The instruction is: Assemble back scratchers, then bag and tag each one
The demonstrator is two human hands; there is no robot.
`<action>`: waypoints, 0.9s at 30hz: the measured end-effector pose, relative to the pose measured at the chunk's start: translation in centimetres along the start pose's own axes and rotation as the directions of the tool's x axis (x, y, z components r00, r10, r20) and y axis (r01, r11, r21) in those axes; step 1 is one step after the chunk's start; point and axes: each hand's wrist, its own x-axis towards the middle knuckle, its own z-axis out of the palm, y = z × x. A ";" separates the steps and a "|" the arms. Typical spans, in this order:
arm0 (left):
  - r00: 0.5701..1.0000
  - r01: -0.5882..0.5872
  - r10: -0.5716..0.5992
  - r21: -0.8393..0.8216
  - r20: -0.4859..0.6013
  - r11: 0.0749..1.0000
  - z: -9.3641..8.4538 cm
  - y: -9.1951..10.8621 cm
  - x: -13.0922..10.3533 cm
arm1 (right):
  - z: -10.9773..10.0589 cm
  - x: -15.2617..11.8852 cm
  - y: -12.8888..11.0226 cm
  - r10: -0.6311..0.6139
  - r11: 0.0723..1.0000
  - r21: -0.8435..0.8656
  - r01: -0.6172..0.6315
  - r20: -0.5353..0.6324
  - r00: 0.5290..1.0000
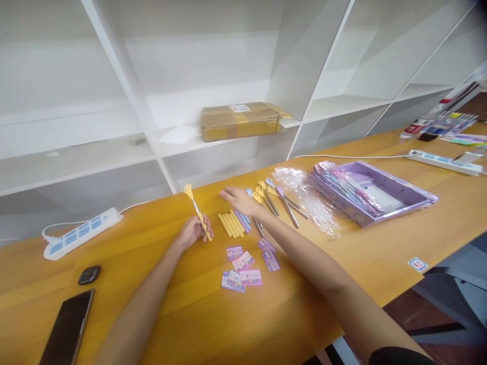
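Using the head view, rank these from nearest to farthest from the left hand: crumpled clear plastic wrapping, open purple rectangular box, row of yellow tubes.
1. Yellow tubes: just right of the left hand.
2. Clear plastic wrapping: farther right, beyond the silver rods.
3. Purple rectangular box: farthest right, beside the wrapping.

"What do we see ourselves wearing?"
"A black sleeve (397, 356), plain where it shows, with a curved hem above our right elbow."
"And below that sleeve?"
"Our right arm (312, 258) is slim and bare down to the right hand (239, 198). Our left forearm (140, 304) and left hand (194, 230) are bare too."
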 end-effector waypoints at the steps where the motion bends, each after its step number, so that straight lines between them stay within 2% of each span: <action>1: 0.999 -0.016 0.016 -0.011 -0.029 1.000 -0.5 -0.2 0.1 | -1.1 -0.8 1.2 0.021 0.998 -0.066 -0.025 -0.061 0.998; 3: 0.996 -0.043 0.041 -0.021 -0.078 0.999 -1.1 -0.5 0.4 | -3.6 -2.7 3.8 0.069 0.978 -0.180 -0.103 -0.183 0.981; 6: 0.993 -0.052 0.051 -0.002 -0.106 0.999 -1.3 -1.0 1.0 | -7.7 -6.3 7.8 0.152 0.916 -0.304 -0.261 -0.341 0.928; 9: 0.994 -0.034 0.039 0.053 -0.103 0.998 -1.2 -1.6 1.4 | -11.1 -10.0 11.1 0.222 0.811 -0.393 -0.432 -0.476 0.851; 11: 0.994 -0.022 0.032 0.098 -0.101 0.995 -1.0 -2.0 1.6 | -12.6 -12.1 12.8 0.261 0.726 -0.425 -0.540 -0.557 0.789; 14: 0.995 -0.010 0.026 0.159 -0.101 0.987 -1.1 -2.3 1.7 | -13.9 -14.2 14.8 0.357 0.566 -0.445 -0.694 -0.626 0.693; 17: 0.994 -0.008 0.030 0.206 -0.103 0.979 -1.2 -2.5 1.8 | -14.3 -15.3 16.2 0.458 0.450 -0.461 -0.765 -0.616 0.641; 20: 0.995 0.002 0.022 0.242 -0.097 0.970 -1.4 -2.5 1.9 | -14.7 -15.7 16.8 0.506 0.393 -0.497 -0.774 -0.587 0.633; 23: 0.996 0.008 0.016 0.266 -0.089 0.964 -1.4 -2.5 2.0 | -15.3 -15.8 16.7 0.480 0.339 -0.544 -0.768 -0.602 0.638; 27: 0.996 0.008 0.018 0.288 -0.088 0.958 -1.2 -2.3 1.9 | -15.9 -15.6 16.3 0.470 0.389 -0.481 -0.786 -0.629 0.618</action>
